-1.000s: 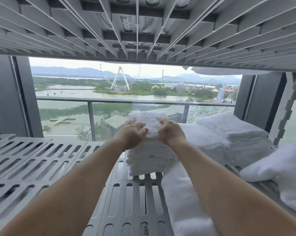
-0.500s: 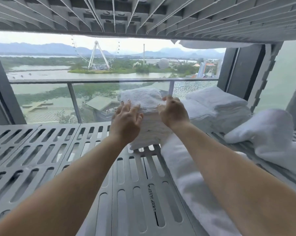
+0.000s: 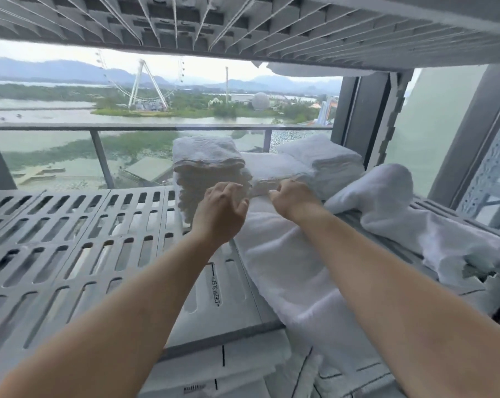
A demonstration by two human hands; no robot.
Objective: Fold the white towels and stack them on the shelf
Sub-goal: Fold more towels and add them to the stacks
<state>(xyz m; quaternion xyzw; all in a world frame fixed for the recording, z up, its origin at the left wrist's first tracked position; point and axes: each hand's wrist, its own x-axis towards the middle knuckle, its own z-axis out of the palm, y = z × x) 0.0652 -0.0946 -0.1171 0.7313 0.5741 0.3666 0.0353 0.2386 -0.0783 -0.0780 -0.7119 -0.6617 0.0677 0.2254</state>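
Where our arms reach, grey slotted shelf beneath an upper shelf, window behind | three folded piles at back, tallest stack leftmost; two loose towels: draped towel, rumpled towel | left hand loosely curled, empty, before stack | right hand curled at draped towel's far end; we cannot tell its grip
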